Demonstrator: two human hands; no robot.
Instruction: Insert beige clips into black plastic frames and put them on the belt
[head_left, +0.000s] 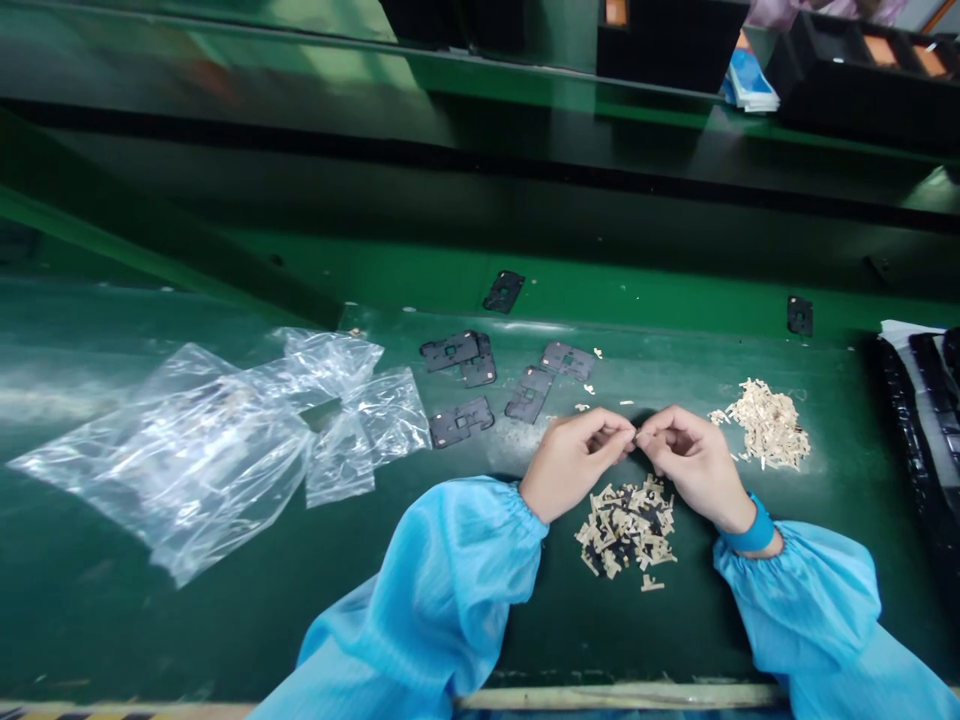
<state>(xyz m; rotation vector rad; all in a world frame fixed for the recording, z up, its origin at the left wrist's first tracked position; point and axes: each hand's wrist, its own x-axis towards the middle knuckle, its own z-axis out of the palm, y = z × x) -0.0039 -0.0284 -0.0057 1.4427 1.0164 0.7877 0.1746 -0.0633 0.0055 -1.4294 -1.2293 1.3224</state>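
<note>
My left hand and my right hand meet fingertip to fingertip above the green table. Both are closed in a pinch, and a tiny part between the fingertips is too small to name. Just below them lies a pile of small beige and black parts. To the right of my right hand is a second pile, of small beige pieces. A few loose beige bits are scattered beyond my left hand. Blue sleeves cover both forearms, and a blue band circles my right wrist.
Several flat black plates lie beyond and left of my hands. Clear plastic bags spread over the left side. Black wrapped trays stand at the right edge. A shelf with black boxes runs across the back.
</note>
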